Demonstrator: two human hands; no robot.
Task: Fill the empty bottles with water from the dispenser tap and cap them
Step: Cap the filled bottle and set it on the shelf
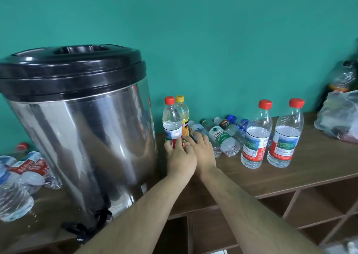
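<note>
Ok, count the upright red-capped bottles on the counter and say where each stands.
3. The held bottle beside the dispenser, in the left hand; the middle bottle and the right bottle side by side further right. A blurred red cap left of the dispenser may be another.

Free countertop strip (242, 180) before lying bottles (222, 135), beside dispenser (83, 137)

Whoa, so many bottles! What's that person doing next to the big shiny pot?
A person is handling bottles beside the steel water dispenser with a black lid. Their left hand holds an upright clear plastic bottle with a red cap; their right hand touches a clear bottle lying on the wooden counter. Two red-capped bottles holding water stand further right.
</note>
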